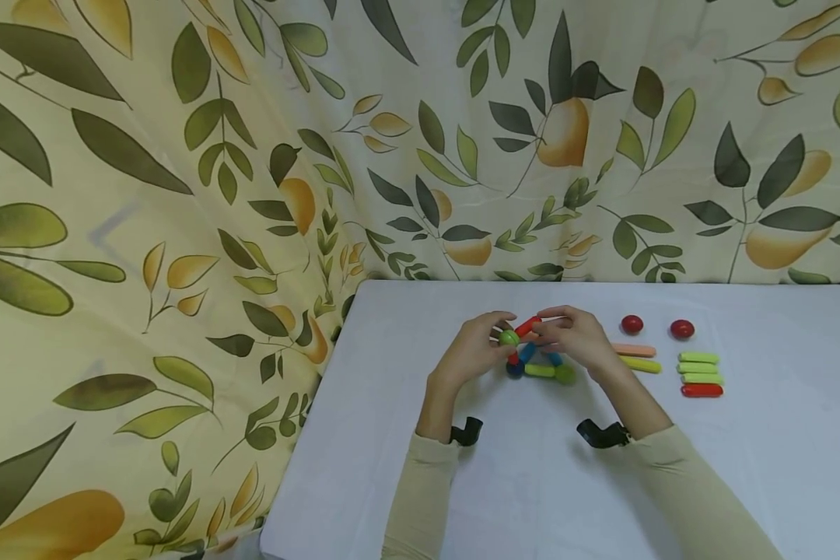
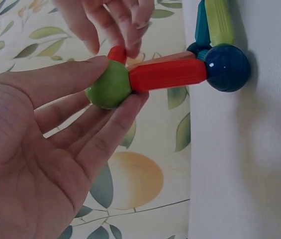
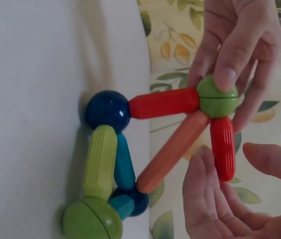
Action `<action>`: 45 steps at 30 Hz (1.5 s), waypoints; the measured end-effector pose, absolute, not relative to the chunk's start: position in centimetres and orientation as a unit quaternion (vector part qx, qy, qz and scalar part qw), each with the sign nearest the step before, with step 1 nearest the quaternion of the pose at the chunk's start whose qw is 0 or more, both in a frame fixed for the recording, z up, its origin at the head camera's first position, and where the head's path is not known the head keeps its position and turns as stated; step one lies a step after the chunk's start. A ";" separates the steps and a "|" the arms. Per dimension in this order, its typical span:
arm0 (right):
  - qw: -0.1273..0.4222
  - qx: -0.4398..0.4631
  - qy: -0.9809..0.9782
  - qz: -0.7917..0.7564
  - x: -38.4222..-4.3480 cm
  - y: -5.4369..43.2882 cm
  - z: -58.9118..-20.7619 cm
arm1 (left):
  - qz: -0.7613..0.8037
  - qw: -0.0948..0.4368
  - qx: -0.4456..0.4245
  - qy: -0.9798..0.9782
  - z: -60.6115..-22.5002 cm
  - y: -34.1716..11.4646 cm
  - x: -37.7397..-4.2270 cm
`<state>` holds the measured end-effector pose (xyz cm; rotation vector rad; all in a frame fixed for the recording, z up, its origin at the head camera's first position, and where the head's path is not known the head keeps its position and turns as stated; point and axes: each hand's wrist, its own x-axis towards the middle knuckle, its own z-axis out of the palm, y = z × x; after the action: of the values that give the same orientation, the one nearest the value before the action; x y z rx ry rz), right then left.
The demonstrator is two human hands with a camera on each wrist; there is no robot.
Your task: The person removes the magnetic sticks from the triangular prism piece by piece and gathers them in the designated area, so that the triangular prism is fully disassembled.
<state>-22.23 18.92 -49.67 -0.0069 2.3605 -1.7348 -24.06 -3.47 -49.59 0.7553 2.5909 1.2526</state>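
Observation:
My left hand (image 1: 474, 346) pinches a light green ball (image 2: 109, 85) between thumb and fingers, at the top of a model of balls and sticks. From that ball one red stick (image 3: 165, 103) runs down to a dark blue ball (image 3: 108, 111) on the table. An orange stick (image 3: 174, 152) slopes to a second dark blue ball (image 3: 138, 200). A lime stick (image 3: 99, 162) and blue sticks (image 3: 124, 162) join the base, with another green ball (image 3: 93, 219) at its corner. My right hand (image 1: 570, 336) is spread around another red stick (image 3: 223, 149) on the held ball, thumb apart from it.
Right of the model lie an orange stick (image 1: 633, 350) and a yellow stick (image 1: 640, 364). Farther right are several lime sticks (image 1: 698, 358) and a red stick (image 1: 702, 390). Two red balls (image 1: 632, 325) sit behind them. A leaf-patterned curtain (image 1: 420, 155) hangs beyond the white table (image 1: 532, 498).

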 end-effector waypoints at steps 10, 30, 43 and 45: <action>0.108 0.012 0.772 -0.626 -22.4 17.8 -49.7 | 0.415 0.077 0.254 0.870 -49.5 -3.6 -24.1; 0.146 0.009 0.730 -0.667 -22.2 18.0 -49.7 | 0.414 0.076 0.262 0.869 -49.8 -3.6 -23.9; 0.131 0.018 0.715 -0.687 -21.9 18.8 -49.7 | 0.405 0.076 0.254 0.875 -49.8 -3.7 -23.6; 0.121 0.022 0.712 -0.692 -22.0 19.2 -49.3 | 0.402 0.072 0.249 0.878 -49.7 -3.9 -23.7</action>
<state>-22.02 19.20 -49.28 0.0642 2.0781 -2.0206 -23.71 -3.86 -49.70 0.7497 2.6396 1.2081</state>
